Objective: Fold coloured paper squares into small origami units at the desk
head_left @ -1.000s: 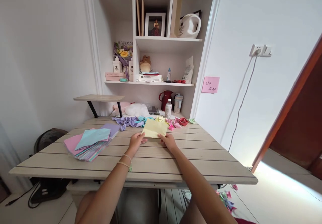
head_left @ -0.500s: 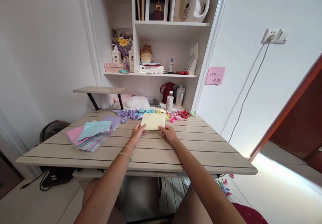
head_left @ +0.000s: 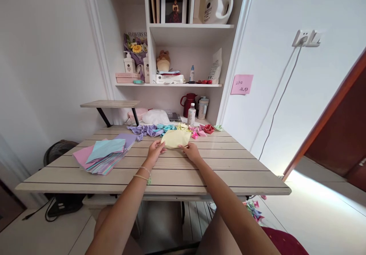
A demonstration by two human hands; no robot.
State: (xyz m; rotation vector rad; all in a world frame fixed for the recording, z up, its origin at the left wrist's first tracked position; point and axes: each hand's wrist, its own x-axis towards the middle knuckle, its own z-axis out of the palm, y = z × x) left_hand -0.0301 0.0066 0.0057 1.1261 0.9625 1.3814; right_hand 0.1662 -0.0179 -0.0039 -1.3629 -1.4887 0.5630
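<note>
Two hands [head_left: 155, 150] [head_left: 191, 152] holding one yellow sheet [head_left: 175, 139], one paper stack [head_left: 106, 157]

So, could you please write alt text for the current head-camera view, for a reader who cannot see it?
A left hand and a right hand hold a pale yellow paper sheet over a slatted light-wood table. To the left lies a fanned stack of pastel paper sheets; colourful folded paper shapes line the table's far side.
</note>
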